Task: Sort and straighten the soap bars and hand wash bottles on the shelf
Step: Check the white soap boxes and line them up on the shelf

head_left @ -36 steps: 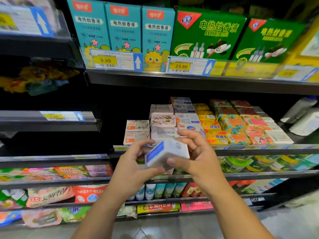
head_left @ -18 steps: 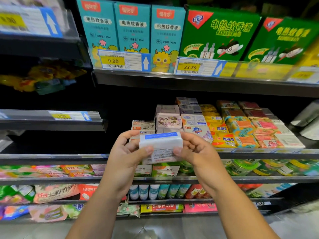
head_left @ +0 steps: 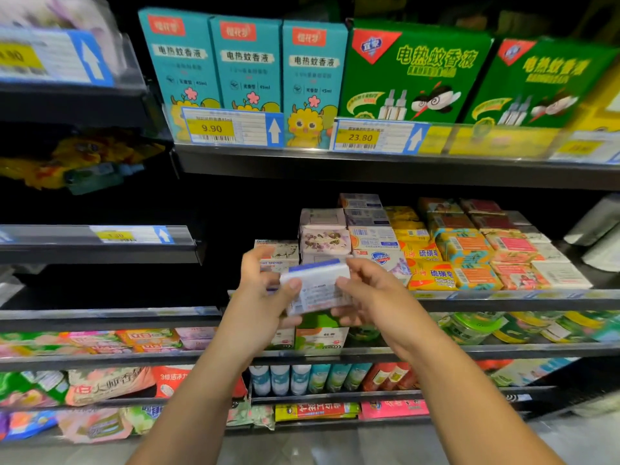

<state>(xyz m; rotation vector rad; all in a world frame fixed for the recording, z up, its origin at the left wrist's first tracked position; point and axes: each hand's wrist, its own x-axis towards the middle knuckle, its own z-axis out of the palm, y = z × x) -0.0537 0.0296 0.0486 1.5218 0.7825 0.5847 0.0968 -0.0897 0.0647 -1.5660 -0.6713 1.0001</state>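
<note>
A white soap box with a blue edge [head_left: 317,288] is held in the air just in front of the soap shelf [head_left: 503,298]. My left hand [head_left: 265,297] grips its left end and my right hand [head_left: 367,292] pinches its right end. Behind it, stacked soap bars [head_left: 436,250] in white, yellow, orange and red wrappers fill the shelf in rows. A low stack of white soap boxes [head_left: 280,251] stands at the left end, right behind my left fingers. White bottles [head_left: 600,229] lie at the far right of the same shelf.
Teal boxes [head_left: 246,65] and green boxes [head_left: 412,72] stand on the shelf above, behind price tags. Lower shelves hold green tubs [head_left: 473,327], small bottles [head_left: 295,377] and soft packets [head_left: 110,384]. Left of the soap stacks the shelf is dark.
The soap box has been turned from tilted to level, blue edge on top, and carried up and forward towards the soap stacks. Both hands have kept hold of it.
</note>
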